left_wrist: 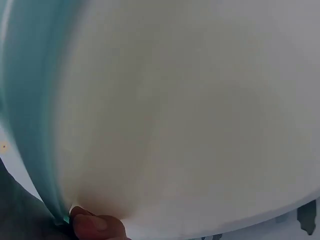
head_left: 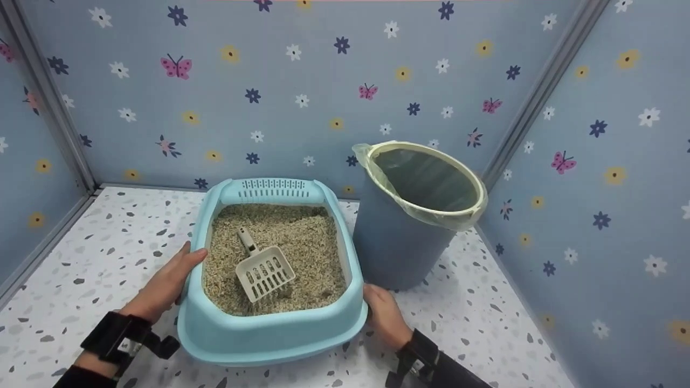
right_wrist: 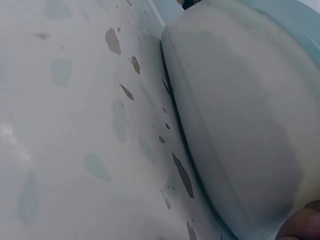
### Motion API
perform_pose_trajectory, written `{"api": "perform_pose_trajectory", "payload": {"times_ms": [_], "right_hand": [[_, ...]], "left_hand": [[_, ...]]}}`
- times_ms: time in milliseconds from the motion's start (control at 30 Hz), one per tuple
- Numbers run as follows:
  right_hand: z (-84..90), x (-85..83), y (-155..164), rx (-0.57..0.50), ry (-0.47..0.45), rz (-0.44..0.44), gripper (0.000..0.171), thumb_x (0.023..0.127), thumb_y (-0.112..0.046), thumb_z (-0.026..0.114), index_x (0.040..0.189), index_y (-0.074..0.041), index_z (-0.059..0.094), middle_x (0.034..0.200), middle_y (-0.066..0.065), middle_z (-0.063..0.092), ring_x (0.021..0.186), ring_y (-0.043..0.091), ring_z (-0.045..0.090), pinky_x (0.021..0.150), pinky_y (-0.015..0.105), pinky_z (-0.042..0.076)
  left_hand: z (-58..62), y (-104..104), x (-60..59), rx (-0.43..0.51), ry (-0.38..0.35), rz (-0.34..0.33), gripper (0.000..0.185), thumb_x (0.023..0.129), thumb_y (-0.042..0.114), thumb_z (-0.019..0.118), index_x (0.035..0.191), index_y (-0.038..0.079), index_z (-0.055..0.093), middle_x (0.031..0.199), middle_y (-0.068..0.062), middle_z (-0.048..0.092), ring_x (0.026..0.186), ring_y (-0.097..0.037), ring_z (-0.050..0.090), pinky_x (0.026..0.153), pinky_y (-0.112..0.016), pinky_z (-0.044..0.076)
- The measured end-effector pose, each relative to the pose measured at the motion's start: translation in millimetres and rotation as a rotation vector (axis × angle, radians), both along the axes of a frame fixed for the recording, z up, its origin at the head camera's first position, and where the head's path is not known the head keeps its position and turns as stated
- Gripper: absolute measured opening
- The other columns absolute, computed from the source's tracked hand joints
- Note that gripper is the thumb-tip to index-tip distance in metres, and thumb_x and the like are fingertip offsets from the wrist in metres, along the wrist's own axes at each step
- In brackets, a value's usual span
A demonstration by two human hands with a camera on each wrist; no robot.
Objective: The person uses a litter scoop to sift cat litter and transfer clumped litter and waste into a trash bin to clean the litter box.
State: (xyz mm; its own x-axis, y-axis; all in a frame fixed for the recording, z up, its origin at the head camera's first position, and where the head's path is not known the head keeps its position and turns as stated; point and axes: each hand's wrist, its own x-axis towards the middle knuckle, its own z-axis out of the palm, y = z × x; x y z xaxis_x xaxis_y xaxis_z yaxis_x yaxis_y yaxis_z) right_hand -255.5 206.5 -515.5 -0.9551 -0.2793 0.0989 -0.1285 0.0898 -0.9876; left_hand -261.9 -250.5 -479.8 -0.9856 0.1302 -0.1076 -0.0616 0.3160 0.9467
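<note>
A light blue litter tray (head_left: 215,323) filled with beige granules stands on the speckled floor, a pale plastic scoop (head_left: 262,270) lying in it. My left hand (head_left: 171,280) grips the tray's left rim, thumb over the edge. On the near right corner my right hand (head_left: 380,311) holds the rim, fingers curled under it. The left wrist view is filled by the tray's pale wall (left_wrist: 190,120), with a fingertip (left_wrist: 95,227) at the bottom. The right wrist view shows the tray's side (right_wrist: 245,115) on the floor.
A grey-blue bin (head_left: 399,242) lined with a pale yellow bag stands just right of the tray, mouth tilted toward me. Flowered blue walls (head_left: 302,91) close in the back and both sides. The speckled floor (head_left: 102,253) lies on the left.
</note>
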Motion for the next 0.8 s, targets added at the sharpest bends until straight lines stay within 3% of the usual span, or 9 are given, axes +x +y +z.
{"api": "perform_pose_trajectory", "payload": {"times_ms": [100, 200, 433, 567, 600, 633, 700, 767, 800], "right_hand": [[-0.9, 2.5, 2.5, 0.002, 0.02, 0.034, 0.042, 0.122, -0.031, 0.045, 0.1, -0.005, 0.071, 0.075, -0.001, 0.061, 0.067, 0.012, 0.059, 0.063, 0.026, 0.049], [-1.7, 5.4, 4.3, 0.018, 0.029, 0.045, 0.042, 0.123, -0.03, 0.045, 0.096, -0.009, 0.069, 0.072, -0.001, 0.052, 0.062, 0.012, 0.049, 0.059, 0.026, 0.041], [0.0, 8.4, 6.9, 0.052, -0.011, 0.043, 0.04, 0.123, -0.031, 0.045, 0.092, -0.012, 0.063, 0.072, 0.003, 0.045, 0.06, 0.014, 0.041, 0.056, 0.025, 0.036], [12.4, 6.3, 14.4, 0.25, 0.032, 0.024, 0.044, 0.122, -0.032, 0.046, 0.088, -0.009, 0.062, 0.071, -0.001, 0.047, 0.062, 0.012, 0.043, 0.059, 0.025, 0.038], [18.5, 5.7, 16.5, 0.338, 0.073, 0.012, 0.045, 0.122, -0.032, 0.047, 0.086, -0.01, 0.062, 0.071, -0.003, 0.047, 0.062, 0.011, 0.044, 0.061, 0.025, 0.039], [26.8, 6.0, 17.8, 0.433, 0.123, -0.009, 0.046, 0.122, -0.033, 0.048, 0.084, -0.011, 0.063, 0.07, -0.005, 0.049, 0.063, 0.01, 0.046, 0.062, 0.026, 0.041], [48.3, 7.1, 18.5, 0.626, 0.241, -0.065, 0.05, 0.121, -0.037, 0.049, 0.079, -0.014, 0.06, 0.068, -0.01, 0.048, 0.061, 0.008, 0.046, 0.062, 0.028, 0.041], [75.9, 8.7, 14.8, 0.743, 0.357, -0.105, 0.05, 0.121, -0.039, 0.05, 0.075, -0.021, 0.056, 0.067, -0.013, 0.046, 0.061, 0.007, 0.045, 0.062, 0.029, 0.042], [91.5, 9.0, 11.5, 0.762, 0.409, -0.108, 0.049, 0.12, -0.039, 0.052, 0.074, -0.021, 0.055, 0.067, -0.014, 0.045, 0.061, 0.006, 0.045, 0.06, 0.029, 0.041]], "left_hand": [[-2.6, 0.2, -2.7, -0.013, 0.021, -0.021, 0.091, 0.115, 0.064, 0.034, 0.179, 0.014, -0.007, 0.132, -0.038, 0.06, 0.095, -0.032, 0.07, 0.075, -0.031, 0.054], [-4.3, 0.0, -3.3, -0.017, 0.033, -0.037, 0.091, 0.115, 0.063, 0.032, 0.178, 0.011, -0.007, 0.177, -0.039, 0.014, 0.139, -0.052, 0.055, 0.099, -0.044, 0.055], [-5.0, -0.2, -3.7, 0.007, -0.001, -0.063, 0.094, 0.115, 0.063, 0.034, 0.177, 0.007, -0.009, 0.182, -0.025, -0.014, 0.166, -0.056, 0.005, 0.13, -0.072, 0.016], [-5.0, 1.4, -2.9, 0.029, -0.005, -0.065, 0.093, 0.116, 0.063, 0.034, 0.177, 0.008, -0.009, 0.182, -0.025, -0.014, 0.166, -0.055, 0.006, 0.131, -0.071, 0.015], [-4.0, 1.6, -2.9, 0.023, -0.003, -0.067, 0.093, 0.115, 0.064, 0.033, 0.177, 0.008, -0.009, 0.182, -0.027, -0.012, 0.164, -0.056, 0.014, 0.13, -0.068, 0.024], [-3.0, 1.8, -2.9, 0.018, -0.007, -0.064, 0.093, 0.115, 0.064, 0.033, 0.178, 0.009, -0.008, 0.179, -0.037, 0.009, 0.156, -0.056, 0.034, 0.125, -0.062, 0.037], [0.0, 1.7, -2.8, 0.012, -0.012, -0.063, 0.093, 0.115, 0.065, 0.034, 0.178, 0.011, -0.008, 0.163, -0.045, 0.036, 0.119, -0.046, 0.066, 0.102, -0.047, 0.057], [3.1, 0.8, -3.2, 0.009, -0.007, -0.055, 0.093, 0.115, 0.065, 0.035, 0.179, 0.012, -0.006, 0.136, -0.042, 0.057, 0.078, -0.028, 0.063, 0.072, -0.033, 0.054], [3.9, 0.1, -3.7, 0.012, 0.003, -0.053, 0.092, 0.115, 0.065, 0.036, 0.179, 0.012, -0.005, 0.132, -0.041, 0.058, 0.072, -0.024, 0.06, 0.064, -0.031, 0.051]]}}
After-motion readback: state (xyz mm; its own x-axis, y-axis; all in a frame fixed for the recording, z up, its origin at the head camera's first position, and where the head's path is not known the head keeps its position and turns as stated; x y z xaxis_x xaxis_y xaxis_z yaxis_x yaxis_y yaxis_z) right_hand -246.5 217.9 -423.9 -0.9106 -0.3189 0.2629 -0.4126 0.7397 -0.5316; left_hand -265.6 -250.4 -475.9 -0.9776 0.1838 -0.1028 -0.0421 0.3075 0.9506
